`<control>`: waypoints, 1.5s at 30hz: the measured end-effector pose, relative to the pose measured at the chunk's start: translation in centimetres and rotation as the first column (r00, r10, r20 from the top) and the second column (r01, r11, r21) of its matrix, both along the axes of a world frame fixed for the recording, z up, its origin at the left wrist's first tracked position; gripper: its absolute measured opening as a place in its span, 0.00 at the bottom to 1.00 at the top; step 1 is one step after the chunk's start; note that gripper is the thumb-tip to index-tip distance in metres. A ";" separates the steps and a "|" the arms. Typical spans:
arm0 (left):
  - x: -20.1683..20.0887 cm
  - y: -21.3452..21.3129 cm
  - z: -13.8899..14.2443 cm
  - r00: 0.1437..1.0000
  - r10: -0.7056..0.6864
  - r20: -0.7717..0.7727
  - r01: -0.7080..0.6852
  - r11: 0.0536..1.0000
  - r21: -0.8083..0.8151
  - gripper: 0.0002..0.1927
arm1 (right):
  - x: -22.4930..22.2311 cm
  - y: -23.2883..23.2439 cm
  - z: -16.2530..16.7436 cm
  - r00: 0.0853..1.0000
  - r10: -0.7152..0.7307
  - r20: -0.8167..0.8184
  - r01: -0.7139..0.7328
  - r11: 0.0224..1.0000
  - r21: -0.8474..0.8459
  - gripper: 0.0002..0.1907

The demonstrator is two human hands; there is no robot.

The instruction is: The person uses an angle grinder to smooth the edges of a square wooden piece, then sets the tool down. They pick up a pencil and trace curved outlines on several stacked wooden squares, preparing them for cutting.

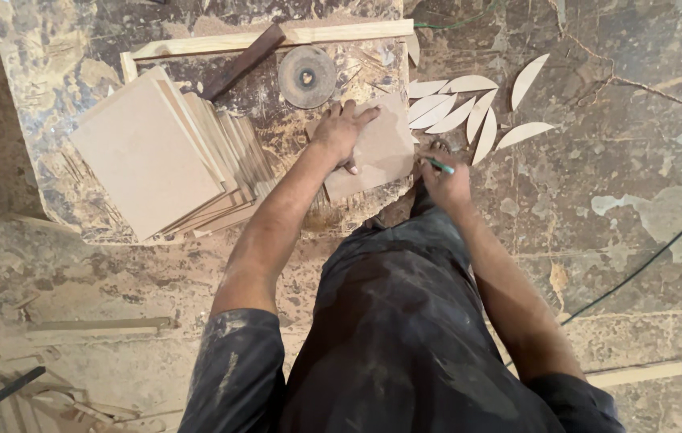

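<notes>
My left hand (341, 128) presses flat, fingers spread, on a small brown fibreboard piece (381, 152) lying on a low, worn board on the floor. My right hand (441, 180) grips a green pencil (439, 166) with its tip at the right edge of that piece. Just to the right, several pale leaf-shaped wooden cut-outs (461, 108) lie fanned out on the floor.
A fanned stack of square fibreboard panels (157, 156) fills the left of the worn board (52, 72). A round abrasive disc (306, 76), a dark wood strip (243, 62) and a pale batten (277, 38) lie behind. A green cable (645, 265) crosses the floor at right.
</notes>
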State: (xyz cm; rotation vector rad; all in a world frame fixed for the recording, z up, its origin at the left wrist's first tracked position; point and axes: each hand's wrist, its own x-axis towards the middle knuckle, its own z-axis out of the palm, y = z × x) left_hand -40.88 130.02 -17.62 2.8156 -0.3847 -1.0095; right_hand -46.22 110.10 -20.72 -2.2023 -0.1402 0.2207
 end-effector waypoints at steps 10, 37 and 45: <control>-0.2 -0.1 0.3 0.999 0.035 0.031 -0.034 0.999 -0.035 0.71 | 0.9 -0.3 0.1 1.000 0.009 -0.012 -0.008 0.995 0.095 0.13; 0.3 -0.4 -0.3 0.999 0.027 0.036 -0.026 0.999 -0.036 0.70 | 1.7 -0.5 -1.0 0.993 -0.046 -0.113 0.068 0.979 0.194 0.07; 1.1 -1.2 -0.6 0.999 0.039 0.014 -0.038 0.998 -0.046 0.69 | 3.9 -1.4 -1.4 0.999 0.035 0.022 -0.038 0.988 0.149 0.09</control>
